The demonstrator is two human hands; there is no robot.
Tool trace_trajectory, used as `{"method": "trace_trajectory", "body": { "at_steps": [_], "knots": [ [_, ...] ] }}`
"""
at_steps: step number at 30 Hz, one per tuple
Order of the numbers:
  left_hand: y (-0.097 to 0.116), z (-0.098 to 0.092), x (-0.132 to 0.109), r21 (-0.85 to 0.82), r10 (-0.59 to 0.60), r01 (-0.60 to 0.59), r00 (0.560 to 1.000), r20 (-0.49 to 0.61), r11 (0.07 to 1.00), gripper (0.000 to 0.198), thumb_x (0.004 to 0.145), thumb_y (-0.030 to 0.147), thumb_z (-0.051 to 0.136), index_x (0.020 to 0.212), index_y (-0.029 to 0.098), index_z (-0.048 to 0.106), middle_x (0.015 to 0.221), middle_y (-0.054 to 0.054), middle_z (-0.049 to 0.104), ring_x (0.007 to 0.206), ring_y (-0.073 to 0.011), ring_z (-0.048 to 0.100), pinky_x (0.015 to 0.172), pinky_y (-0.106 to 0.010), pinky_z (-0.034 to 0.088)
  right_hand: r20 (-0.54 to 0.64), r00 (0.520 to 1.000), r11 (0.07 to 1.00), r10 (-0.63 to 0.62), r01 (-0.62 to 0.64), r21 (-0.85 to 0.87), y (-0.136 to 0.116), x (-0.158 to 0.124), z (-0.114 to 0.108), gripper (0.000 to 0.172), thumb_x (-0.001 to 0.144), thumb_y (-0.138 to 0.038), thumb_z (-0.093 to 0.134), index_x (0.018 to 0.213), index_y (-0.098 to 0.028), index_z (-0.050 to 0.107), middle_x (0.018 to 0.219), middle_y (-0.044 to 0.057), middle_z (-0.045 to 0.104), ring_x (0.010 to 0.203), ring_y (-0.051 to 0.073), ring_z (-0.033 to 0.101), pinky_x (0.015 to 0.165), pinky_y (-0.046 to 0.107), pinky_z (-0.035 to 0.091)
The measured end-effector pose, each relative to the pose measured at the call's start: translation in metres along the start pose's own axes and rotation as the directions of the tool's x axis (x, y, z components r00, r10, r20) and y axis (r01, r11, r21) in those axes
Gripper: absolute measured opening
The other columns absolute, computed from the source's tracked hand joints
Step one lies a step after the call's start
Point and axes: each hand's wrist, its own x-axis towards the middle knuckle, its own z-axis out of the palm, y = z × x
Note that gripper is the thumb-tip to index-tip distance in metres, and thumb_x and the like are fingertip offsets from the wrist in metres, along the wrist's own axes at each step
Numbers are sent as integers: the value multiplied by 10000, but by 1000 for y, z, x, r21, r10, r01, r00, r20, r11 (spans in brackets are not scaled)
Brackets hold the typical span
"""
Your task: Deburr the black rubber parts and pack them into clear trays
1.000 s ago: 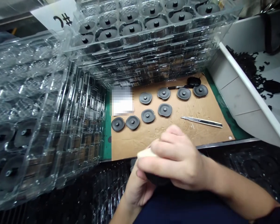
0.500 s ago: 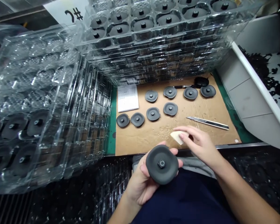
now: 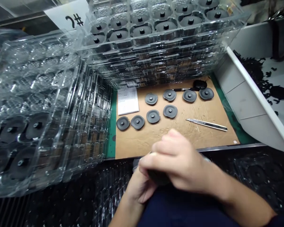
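Head view: at the near edge of the cardboard sheet [image 3: 137, 146], the right hand [image 3: 177, 160] is curled tightly, folded over the left hand [image 3: 140, 186]. The left hand cups a dark disc [image 3: 159, 177] from below, just in front of the sheet, its far fingers hidden. Of the pale piece [image 3: 153, 153] gripped in the right fingers, only a sliver shows. Half a second ago the right hand stood apart, the pale piece in plain sight, and the disc lay fully visible on the left palm; now it is mostly covered. Eight discs [image 3: 137, 122] and a knife [image 3: 207, 125] remain in place on the sheet.
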Motion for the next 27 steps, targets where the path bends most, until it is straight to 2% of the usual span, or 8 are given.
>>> {"method": "trace_trajectory", "body": {
  "at_steps": [5,9,13,17,20,22,24,27],
  "knots": [
    [13,-10,-5,-63,-83,100,971,226,993,671,585,481,769,1179,215,610,1190,-112,644,1011,-298,646,899,-371,506,15,951,934,309,-306,185,55,-31,2,194,907,-195,495,1004,-228,660,843,14,641,794,128,544,718,276,408],
    [12,-17,-7,-139,-87,133,952,293,981,600,634,468,737,1178,250,607,1212,-92,633,1048,-290,629,900,-371,497,-39,909,909,415,-416,-24,91,-58,42,227,891,-214,507,1031,-245,684,1028,71,622,998,210,514,859,396,426],
    [10,-16,-6,-178,-112,177,939,325,968,558,679,488,693,1171,239,611,1172,-83,643,1015,-264,640,871,-352,506,-136,889,886,437,-452,-106,91,-67,65,283,877,-177,485,1096,-219,660,1233,115,521,1163,273,420,967,507,339],
    [11,-15,-6,-220,-102,181,940,326,959,566,785,610,481,1167,213,608,1113,-87,655,939,-234,671,776,-295,540,-205,866,884,456,-468,-8,75,-71,59,263,897,-163,452,1067,-225,643,1092,71,595,1049,207,514,911,404,414],
    [8,-17,-5,-156,-22,78,943,333,985,558,855,621,333,1285,300,489,1119,-73,640,805,-185,693,622,-233,534,-182,868,886,462,-459,64,67,-79,60,271,897,-138,442,1045,-245,642,1028,45,629,1002,192,543,874,368,429],
    [4,-20,-2,44,149,-170,939,310,984,557,868,571,402,1382,374,312,1173,-68,603,831,-181,678,681,-274,535,-167,862,878,479,-469,94,62,-86,66,277,892,-120,444,1032,-250,644,1007,38,637,982,190,548,863,363,427],
    [0,-25,1,367,378,-479,871,314,798,743,831,421,593,1423,396,145,1225,-67,556,999,-209,619,873,-362,490,-165,852,868,497,-484,111,57,-90,71,264,891,-119,453,1024,-249,641,990,35,640,960,186,550,845,354,429],
    [-1,-29,5,651,550,-693,689,472,309,1047,708,165,739,1436,345,9,1234,-83,527,1154,-229,514,1009,-420,392,-205,826,850,525,-500,164,44,-89,71,217,891,-146,491,1016,-248,637,972,34,640,933,177,551,817,332,436]
  ]
}}
